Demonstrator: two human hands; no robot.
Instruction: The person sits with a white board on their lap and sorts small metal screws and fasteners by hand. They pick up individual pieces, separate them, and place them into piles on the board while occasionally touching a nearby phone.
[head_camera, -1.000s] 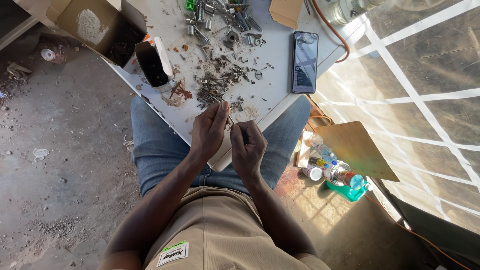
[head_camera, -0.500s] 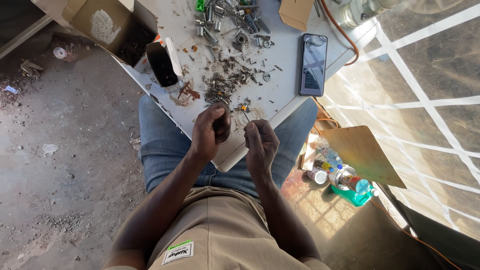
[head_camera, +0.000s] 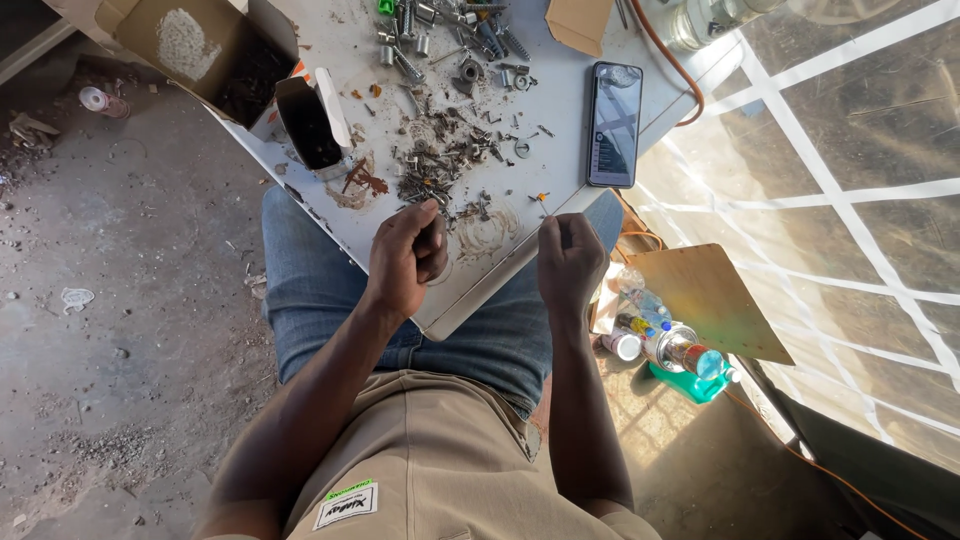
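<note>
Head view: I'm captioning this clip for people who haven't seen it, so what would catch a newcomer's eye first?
The heap of rusty screws and bolts spread over the white tabletop, just beyond the hands. The left hand is curled at the pile's near edge; the right hand is closed at the table's edge. A black smartphone lies flat to the right of the pile, and an open cardboard box sits at the far left corner.
</note>
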